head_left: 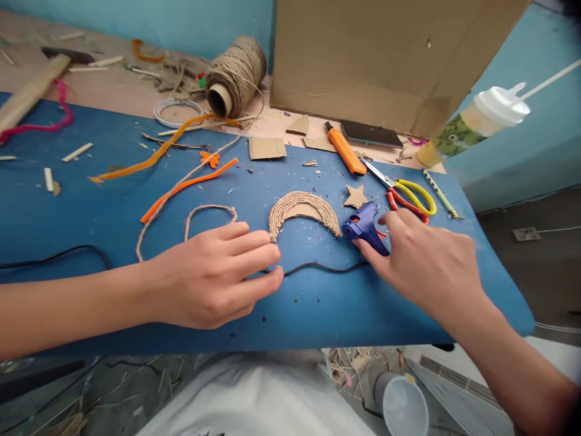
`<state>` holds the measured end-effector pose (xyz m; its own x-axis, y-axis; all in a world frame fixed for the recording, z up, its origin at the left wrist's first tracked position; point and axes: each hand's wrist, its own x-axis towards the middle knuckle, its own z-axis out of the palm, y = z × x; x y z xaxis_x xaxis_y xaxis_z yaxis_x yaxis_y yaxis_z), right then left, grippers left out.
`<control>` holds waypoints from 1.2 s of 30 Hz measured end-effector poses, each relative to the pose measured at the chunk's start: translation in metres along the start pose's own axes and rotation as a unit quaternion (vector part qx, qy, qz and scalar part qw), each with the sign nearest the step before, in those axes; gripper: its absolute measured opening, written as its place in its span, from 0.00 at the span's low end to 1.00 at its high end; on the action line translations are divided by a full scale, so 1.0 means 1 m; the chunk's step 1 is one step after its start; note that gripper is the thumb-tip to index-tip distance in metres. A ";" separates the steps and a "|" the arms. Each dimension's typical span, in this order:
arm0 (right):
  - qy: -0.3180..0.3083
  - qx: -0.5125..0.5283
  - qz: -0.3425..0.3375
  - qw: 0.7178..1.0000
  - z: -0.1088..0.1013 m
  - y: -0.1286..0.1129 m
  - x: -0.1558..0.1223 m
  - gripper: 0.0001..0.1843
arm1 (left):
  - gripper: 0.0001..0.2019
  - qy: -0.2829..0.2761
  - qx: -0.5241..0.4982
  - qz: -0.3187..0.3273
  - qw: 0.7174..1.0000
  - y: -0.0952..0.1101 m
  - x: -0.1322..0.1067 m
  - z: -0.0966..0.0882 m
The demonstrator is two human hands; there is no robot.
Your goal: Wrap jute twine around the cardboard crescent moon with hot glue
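Note:
A crescent-shaped piece of cardboard (305, 211) lies on the blue table mat (290, 321), with rows of twine (303, 198) along its outer curve. My left hand (218, 275) rests palm down with fingers stretched out, the fingertips at the crescent's left tip. Whether they press on it I cannot tell. From under this hand a loose strand of twine (187, 180) runs back to the spool. Thumb and forefinger of my right hand (426, 260) grip a blue glue gun (363, 224) lying beside the crescent's right tip. A cardboard star (355, 197) is just behind the gun.
Behind stand a twine spool (238, 72) and a cardboard sheet (363, 54). Scissors (403, 191), an orange cutter (345, 151), a phone (371, 134) and a lidded cup (472, 127) lie or stand to the right. A hammer (36, 91) lies far left. A black cord (318, 266) crosses the mat.

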<state>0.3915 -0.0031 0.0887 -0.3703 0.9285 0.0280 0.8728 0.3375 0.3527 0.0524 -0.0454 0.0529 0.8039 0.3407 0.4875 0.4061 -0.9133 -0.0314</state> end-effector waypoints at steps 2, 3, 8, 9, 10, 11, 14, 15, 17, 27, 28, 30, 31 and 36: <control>0.081 0.091 -0.051 0.991 -0.008 -0.003 0.002 0.22 | 0.08 0.002 -0.012 0.005 1.000 0.008 0.004 -0.006; 0.102 0.171 -0.100 0.975 -0.013 -0.008 0.003 0.22 | 0.08 0.007 -0.017 0.007 1.000 0.011 0.007 -0.009; 0.031 0.559 -0.308 0.769 -0.033 -0.045 0.017 0.19 | 0.07 0.009 -0.067 -0.011 0.998 0.024 0.024 -0.025; 0.023 0.593 -0.317 0.740 -0.037 -0.052 0.021 0.12 | 0.07 0.017 -0.091 -0.014 0.996 0.024 0.027 -0.028; 0.015 0.619 -0.321 0.717 -0.041 -0.057 0.027 0.06 | 0.07 0.031 -0.119 -0.017 0.992 0.022 0.030 -0.031; 0.008 0.636 -0.322 0.701 -0.044 -0.060 0.032 0.03 | 0.08 0.043 -0.145 -0.023 0.988 0.019 0.034 -0.034; -0.014 0.672 -0.300 0.677 -0.048 -0.062 0.052 0.09 | 0.13 0.049 -0.125 -0.071 0.988 -0.005 0.044 -0.041; -0.024 0.688 -0.279 0.669 -0.047 -0.060 0.058 0.09 | 0.14 0.037 -0.074 -0.092 0.992 -0.017 0.047 -0.043; -0.051 0.724 -0.222 0.650 -0.043 -0.057 0.071 0.12 | 0.15 -0.007 0.070 -0.120 0.990 -0.041 0.053 -0.043; -0.073 0.777 -0.102 0.617 -0.019 -0.055 0.106 0.23 | 0.19 0.057 0.159 -0.218 0.961 -0.066 0.039 -0.004; -0.077 0.776 -0.100 0.618 -0.017 -0.055 0.109 0.22 | 0.17 0.066 0.151 -0.203 0.965 -0.065 0.035 -0.002; -0.083 0.770 -0.094 0.626 -0.015 -0.054 0.115 0.20 | 0.13 0.071 0.158 -0.183 0.968 -0.065 0.031 0.001; -0.083 0.765 -0.091 0.632 -0.014 -0.053 0.118 0.19 | 0.11 0.076 0.170 -0.170 0.968 -0.066 0.029 0.002; -0.064 0.704 -0.100 0.701 -0.010 -0.050 0.123 0.11 | 0.02 0.109 0.187 -0.072 0.974 -0.074 0.026 0.016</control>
<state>0.2993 0.0926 0.0836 -0.5768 0.8169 -0.0070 0.2907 0.1972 -0.9363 0.0505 0.0346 0.0542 0.6323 0.3661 0.6828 0.6698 -0.7012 -0.2443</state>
